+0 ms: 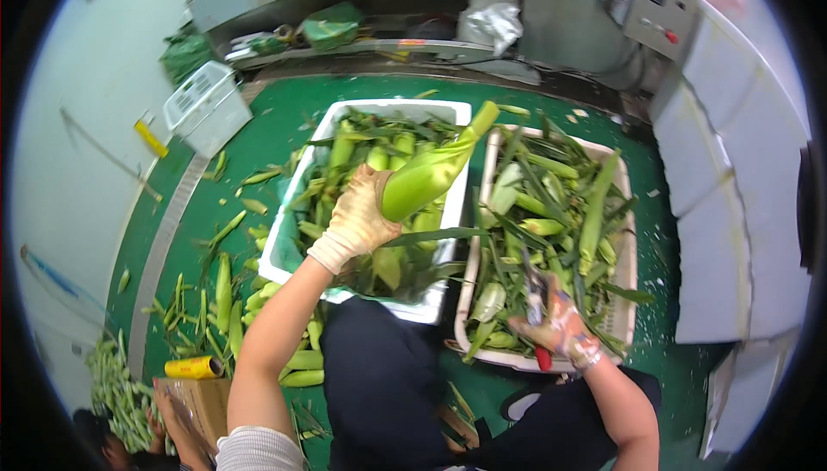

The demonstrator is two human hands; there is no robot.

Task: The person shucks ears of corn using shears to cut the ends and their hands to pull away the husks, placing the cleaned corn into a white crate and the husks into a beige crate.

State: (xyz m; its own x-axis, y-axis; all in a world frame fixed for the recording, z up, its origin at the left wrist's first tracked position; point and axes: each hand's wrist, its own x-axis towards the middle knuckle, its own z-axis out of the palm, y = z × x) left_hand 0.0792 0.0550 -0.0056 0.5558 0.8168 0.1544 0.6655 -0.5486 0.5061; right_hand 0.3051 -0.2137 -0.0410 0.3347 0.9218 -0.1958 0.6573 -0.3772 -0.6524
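My left hand [357,213], in a pale work glove, grips a green ear of corn in its husk [422,180]. The ear slants up to the right, stalk end at the top, above a white foam box [269,257] of husked-in corn and leaves. My right hand [560,325], in a stained glove, is closed round a red-handled cutting tool [536,306]. Its grey metal part points away from me, over the pale pink plastic crate [631,299] full of corn ears and loose leaves. Leaves behind the tool make its exact shape hard to tell.
Stripped husks and corn ears [226,294] lie on the green floor to the left. A white basket [209,109] stands by the left wall. At lower left, another person's hand [162,402] is beside a cardboard box [200,402]. White panels [732,187] line the right.
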